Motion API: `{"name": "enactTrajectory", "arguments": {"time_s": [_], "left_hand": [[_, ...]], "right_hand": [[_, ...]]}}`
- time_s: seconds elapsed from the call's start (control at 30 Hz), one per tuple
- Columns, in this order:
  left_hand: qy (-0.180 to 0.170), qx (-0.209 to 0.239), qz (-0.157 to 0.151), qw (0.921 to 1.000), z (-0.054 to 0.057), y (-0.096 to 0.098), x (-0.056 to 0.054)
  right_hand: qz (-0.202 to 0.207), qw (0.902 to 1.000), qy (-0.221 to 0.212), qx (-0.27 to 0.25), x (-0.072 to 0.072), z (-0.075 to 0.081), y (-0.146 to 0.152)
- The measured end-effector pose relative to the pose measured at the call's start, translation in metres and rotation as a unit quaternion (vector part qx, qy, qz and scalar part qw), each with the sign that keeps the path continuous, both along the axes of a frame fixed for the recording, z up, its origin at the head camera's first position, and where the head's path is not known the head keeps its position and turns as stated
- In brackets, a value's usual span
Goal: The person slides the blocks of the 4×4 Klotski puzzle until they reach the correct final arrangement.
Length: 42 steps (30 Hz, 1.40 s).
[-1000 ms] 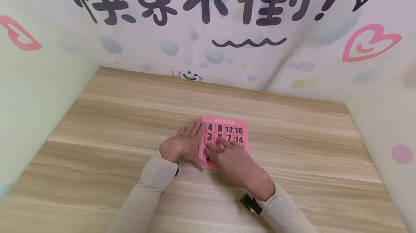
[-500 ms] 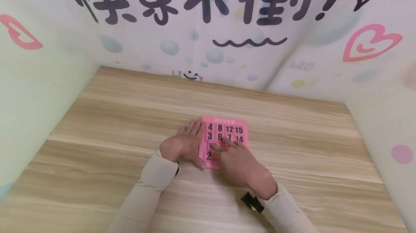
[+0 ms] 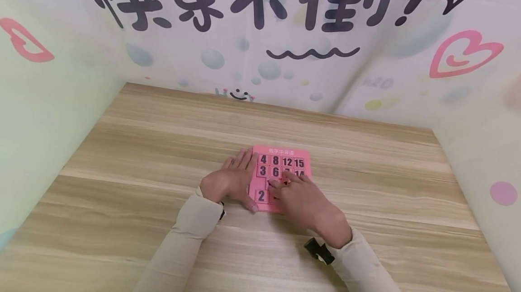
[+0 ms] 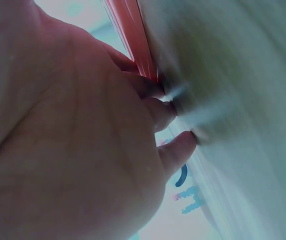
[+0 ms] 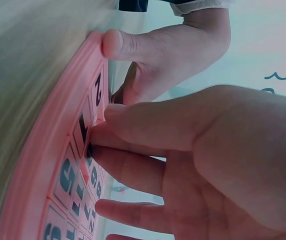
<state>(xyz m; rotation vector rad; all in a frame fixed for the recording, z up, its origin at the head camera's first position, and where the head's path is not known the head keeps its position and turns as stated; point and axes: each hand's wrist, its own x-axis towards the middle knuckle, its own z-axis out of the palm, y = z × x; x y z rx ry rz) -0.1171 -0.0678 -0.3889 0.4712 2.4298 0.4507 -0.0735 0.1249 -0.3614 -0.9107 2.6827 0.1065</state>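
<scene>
Pale cartoon-printed wall (image 3: 211, 79) up ahead, wood-grain table (image 3: 163, 138) below, and near the middle of it lies the pink square plastic number puzzle (image 3: 303, 153), flat, lettered edge away from the person. And there's movement! Half a second ago a small pink tile (image 3: 268, 186) in the third row sat farther left; now it's been nudged rightward, its number covered by a fingertip. What's that done? It has widened a gap at the row's left end, between the pink 3 tile (image 3: 262, 171) and the pink 2 tile (image 3: 261, 196), so the vacant space seems to be shifting to that side.

Look at the right hand (image 3: 307, 204): it has drifted right with the tile, wrist low, fingers extended and pressing from above, gripping nothing, the thumb close beside them. Meanwhile the left hand (image 3: 232, 184) hasn't budged, its fingers straight along the puzzle's left side, thumb at the near corner, bracing rather than clenching.
</scene>
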Motion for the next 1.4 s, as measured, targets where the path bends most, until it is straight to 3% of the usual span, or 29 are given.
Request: {"name": "enactTrajectory", "arguments": {"time_s": [0.63,0.87,0.97,1.07,1.4], "left_hand": [[0.001,0.002,-0.003,1.0000,0.001,0.002,0.001],[0.001,-0.003,-0.005,1.0000,0.000,0.002,0.001],[0.002,-0.004,-0.006,1.0000,0.000,0.002,0.001],[0.003,-0.003,-0.005,1.0000,0.000,0.001,0.001],[0.004,-0.003,-0.001,1.0000,-0.001,0.001,0.000]], "right_hand": [[-0.019,0.9998,-0.002,0.006,-0.001,0.002,0.005],[0.032,0.9994,0.012,-0.006,0.004,0.005,0.004],[0.070,0.9974,0.005,-0.020,0.010,0.007,0.000],[0.081,0.9966,-0.013,-0.010,0.016,0.008,-0.004],[0.046,0.9980,-0.034,0.028,0.023,0.007,-0.010]]}}
